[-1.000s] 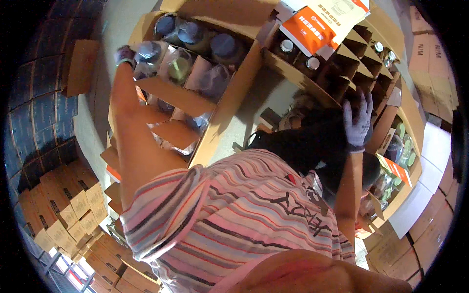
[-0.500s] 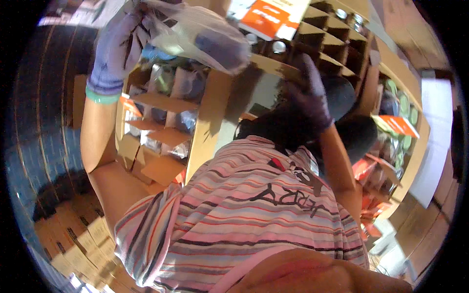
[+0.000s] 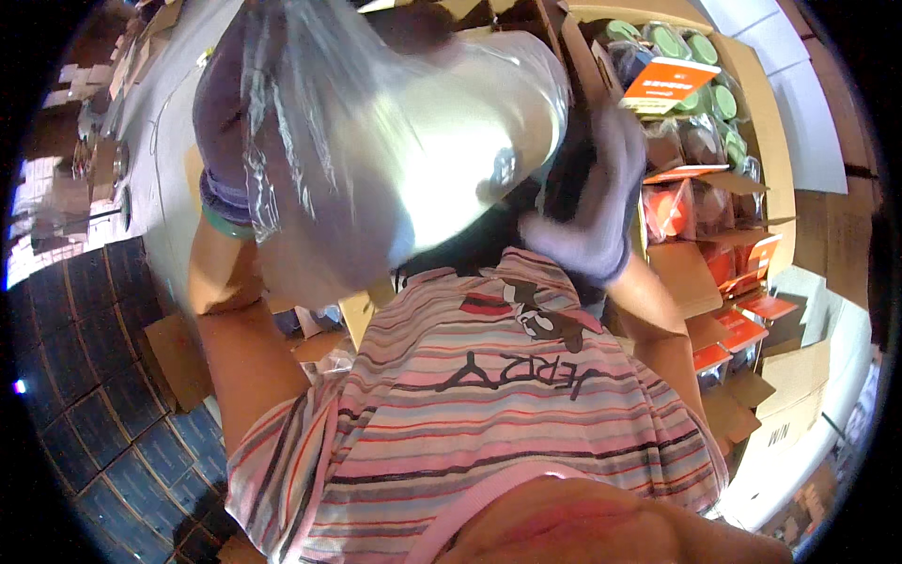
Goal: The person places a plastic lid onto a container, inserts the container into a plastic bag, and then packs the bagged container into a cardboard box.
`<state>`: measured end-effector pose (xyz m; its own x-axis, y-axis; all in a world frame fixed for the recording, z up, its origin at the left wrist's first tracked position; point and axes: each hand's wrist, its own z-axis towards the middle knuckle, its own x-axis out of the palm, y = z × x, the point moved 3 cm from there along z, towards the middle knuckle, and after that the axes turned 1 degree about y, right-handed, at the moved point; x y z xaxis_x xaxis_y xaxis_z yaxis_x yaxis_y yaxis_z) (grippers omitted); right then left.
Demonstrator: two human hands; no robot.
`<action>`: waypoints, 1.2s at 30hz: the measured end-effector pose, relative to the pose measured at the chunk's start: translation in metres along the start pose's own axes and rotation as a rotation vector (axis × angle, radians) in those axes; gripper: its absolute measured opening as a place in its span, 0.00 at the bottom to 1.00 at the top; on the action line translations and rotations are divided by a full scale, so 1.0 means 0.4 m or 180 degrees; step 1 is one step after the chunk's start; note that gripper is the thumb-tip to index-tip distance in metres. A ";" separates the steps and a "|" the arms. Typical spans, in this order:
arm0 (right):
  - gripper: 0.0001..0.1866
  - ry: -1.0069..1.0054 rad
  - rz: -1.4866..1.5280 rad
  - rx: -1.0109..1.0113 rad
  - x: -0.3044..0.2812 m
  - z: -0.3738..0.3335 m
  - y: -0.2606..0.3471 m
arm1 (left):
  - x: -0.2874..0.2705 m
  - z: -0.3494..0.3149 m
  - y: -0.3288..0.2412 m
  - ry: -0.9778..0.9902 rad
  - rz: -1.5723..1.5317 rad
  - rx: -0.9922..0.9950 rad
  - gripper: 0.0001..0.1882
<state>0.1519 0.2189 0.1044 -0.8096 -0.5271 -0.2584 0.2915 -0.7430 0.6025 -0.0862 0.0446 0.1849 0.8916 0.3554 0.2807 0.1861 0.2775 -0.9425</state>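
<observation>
A pale cylindrical container with a rounded end, in a clear plastic bag (image 3: 442,141), fills the upper middle of the view, glaring with light. My left hand (image 3: 223,122), in a greyish purple knit glove, grips the gathered side of the bag; its fingers are partly hidden behind the film. My right hand (image 3: 592,207), gloved alike and smeared by motion, is just right of the container's rounded end. Its thumb stands apart from the fingers, and nothing shows in it.
At the right stands an open carton (image 3: 766,122) of bagged containers with green lids (image 3: 669,42), orange cards (image 3: 669,83) and red items (image 3: 665,211). Stacked dark boxes (image 3: 85,367) lie at lower left. Another carton's cardboard flap (image 3: 178,357) sticks out beside my left arm.
The bagged container now looks much larger and covers the divided carton behind it. My right hand has moved from that carton toward me. The view has shifted, showing more of the right-hand carton.
</observation>
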 end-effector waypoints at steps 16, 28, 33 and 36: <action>0.31 0.3325 0.3154 0.1403 0.134 0.173 -0.166 | 0.116 0.021 0.066 0.0270 0.2225 0.0077 0.39; 0.39 0.1037 0.1012 0.1727 -0.013 -0.030 -0.173 | 0.088 -0.031 0.303 0.0160 0.1682 0.0281 0.50; 0.46 0.1074 0.0860 0.1540 0.001 -0.118 -0.245 | 0.086 -0.038 0.440 0.0599 0.2260 0.0499 0.52; 0.51 0.0555 0.1112 0.1947 -0.004 -0.211 -0.295 | 0.086 -0.014 0.508 0.0827 0.2326 0.0050 0.49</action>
<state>0.1618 0.2726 -0.0302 -0.6133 -0.7876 -0.0595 0.1397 -0.1823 0.9733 -0.0154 0.1083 0.0019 0.8542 0.2329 -0.4648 -0.4909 0.0666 -0.8687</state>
